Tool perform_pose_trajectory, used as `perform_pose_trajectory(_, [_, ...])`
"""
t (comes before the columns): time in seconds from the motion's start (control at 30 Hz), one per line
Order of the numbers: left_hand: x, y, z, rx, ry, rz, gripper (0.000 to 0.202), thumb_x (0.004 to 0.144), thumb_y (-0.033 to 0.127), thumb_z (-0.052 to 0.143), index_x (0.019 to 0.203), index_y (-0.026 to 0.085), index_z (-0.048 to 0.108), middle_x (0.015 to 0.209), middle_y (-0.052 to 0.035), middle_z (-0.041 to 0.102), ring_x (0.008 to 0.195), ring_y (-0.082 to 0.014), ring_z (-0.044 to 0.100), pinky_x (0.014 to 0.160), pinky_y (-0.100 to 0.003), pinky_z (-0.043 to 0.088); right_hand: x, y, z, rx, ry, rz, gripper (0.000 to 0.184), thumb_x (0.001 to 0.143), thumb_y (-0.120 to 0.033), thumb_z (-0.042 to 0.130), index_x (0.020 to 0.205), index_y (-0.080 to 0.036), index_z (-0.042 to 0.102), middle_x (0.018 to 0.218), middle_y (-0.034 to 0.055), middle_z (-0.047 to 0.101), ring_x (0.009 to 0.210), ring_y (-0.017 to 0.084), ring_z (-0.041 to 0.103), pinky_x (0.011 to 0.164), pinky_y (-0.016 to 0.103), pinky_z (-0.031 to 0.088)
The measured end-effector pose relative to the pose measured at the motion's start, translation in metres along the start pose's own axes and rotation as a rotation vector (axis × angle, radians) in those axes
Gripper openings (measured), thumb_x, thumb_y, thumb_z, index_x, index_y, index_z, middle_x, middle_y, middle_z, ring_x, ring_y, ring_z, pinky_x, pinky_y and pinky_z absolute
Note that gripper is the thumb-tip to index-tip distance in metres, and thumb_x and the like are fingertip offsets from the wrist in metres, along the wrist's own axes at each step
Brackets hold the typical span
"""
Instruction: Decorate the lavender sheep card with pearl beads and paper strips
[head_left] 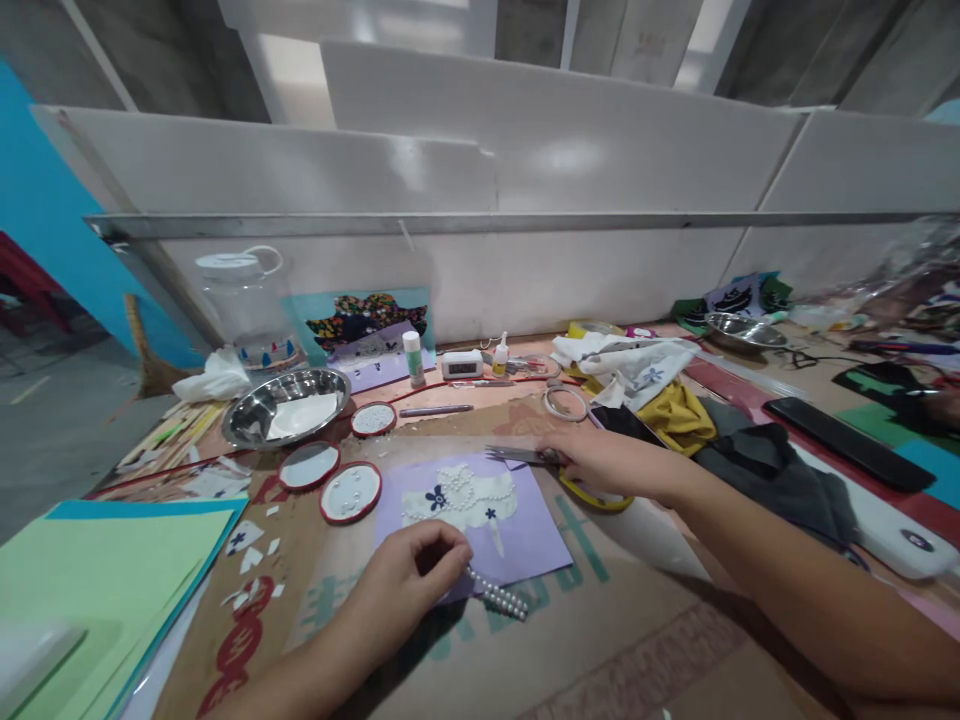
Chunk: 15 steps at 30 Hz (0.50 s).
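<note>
While my left fingers [451, 570] pinch a pearl string [501, 594] at the purple paper's [544, 545] near edge, my right fingers [583, 447] grip scissors [517, 455] by its far right corner.

Shiny white panels [600, 165] rise behind the far edge of the surface [652, 640]; grey floor [45, 450] shows past its left edge.

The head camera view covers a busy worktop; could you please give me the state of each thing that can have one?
Left hand: pinching a bead string
Right hand: at the scissors, grip unclear
Purple sheet: flat, partly beaded
Clear jar: upright, white lid on
Glue stick: upright
Small bottle: upright
Steel bowl: upright, holding a white piece
Nearest red-rimmed dish: holding a few beads
</note>
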<state>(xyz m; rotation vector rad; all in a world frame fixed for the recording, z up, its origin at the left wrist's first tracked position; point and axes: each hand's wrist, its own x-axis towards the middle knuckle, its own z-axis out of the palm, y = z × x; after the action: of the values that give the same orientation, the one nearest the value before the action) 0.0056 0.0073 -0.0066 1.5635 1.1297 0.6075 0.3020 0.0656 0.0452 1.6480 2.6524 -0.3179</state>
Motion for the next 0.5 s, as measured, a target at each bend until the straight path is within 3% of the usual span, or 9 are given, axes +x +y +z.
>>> perform_pose_trajectory(0.13, [0.000,0.002,0.000,-0.020,0.005,0.006,0.034,0.081,0.051,0.064,0.075,0.017,0.065,0.070,-0.0034,0.061,0.067,-0.0157,0.052,0.062,-0.027,0.041,0.002,0.007,-0.003,-0.057,-0.065,-0.072,0.051,0.081,-0.014,0.060,0.131,-0.023,0.064,0.122,0.0143,0.061,0.106,0.027,0.063,0.088,0.033,0.048])
perform_pose_trajectory(0.27, [0.000,0.002,0.000,-0.020,-0.001,0.013,0.032,0.082,0.049,0.064,0.075,0.017,0.064,0.072,-0.0036,0.062,0.068,-0.0159,0.052,0.064,-0.027,0.041,0.002,0.009,-0.004,-0.127,-0.148,0.010,0.053,0.081,-0.021,0.062,0.134,-0.024,0.062,0.126,0.0150,0.061,0.096,0.026,0.068,0.076,0.030,0.049])
perform_pose_trajectory(0.33, [0.001,0.001,0.000,-0.019,-0.006,0.021,0.029,0.083,0.045,0.062,0.076,0.017,0.064,0.072,-0.0028,0.062,0.068,-0.0154,0.052,0.064,-0.027,0.041,0.003,0.007,-0.002,-0.150,-0.138,0.060,0.064,0.081,-0.024,0.062,0.145,-0.023,0.052,0.122,0.0156,0.065,0.082,0.024,0.070,0.068,0.028,0.047])
perform_pose_trajectory(0.43, [0.001,-0.002,0.001,-0.020,-0.011,0.033,0.024,0.084,0.039,0.060,0.076,0.016,0.064,0.071,-0.0016,0.061,0.067,-0.0146,0.052,0.064,-0.026,0.042,0.007,0.005,0.003,-0.136,-0.081,0.117,0.082,0.085,-0.024,0.058,0.159,-0.021,0.024,0.106,0.0132,0.073,0.065,0.020,0.068,0.060,0.027,0.043])
perform_pose_trajectory(0.5, [0.001,-0.002,0.001,-0.019,-0.007,0.045,0.023,0.084,0.037,0.060,0.076,0.016,0.064,0.072,-0.0019,0.063,0.068,-0.0148,0.054,0.065,-0.026,0.042,0.011,0.006,0.008,-0.163,-0.062,0.145,0.082,0.088,-0.028,0.057,0.160,-0.021,0.020,0.099,0.0128,0.075,0.065,0.022,0.069,0.059,0.027,0.042])
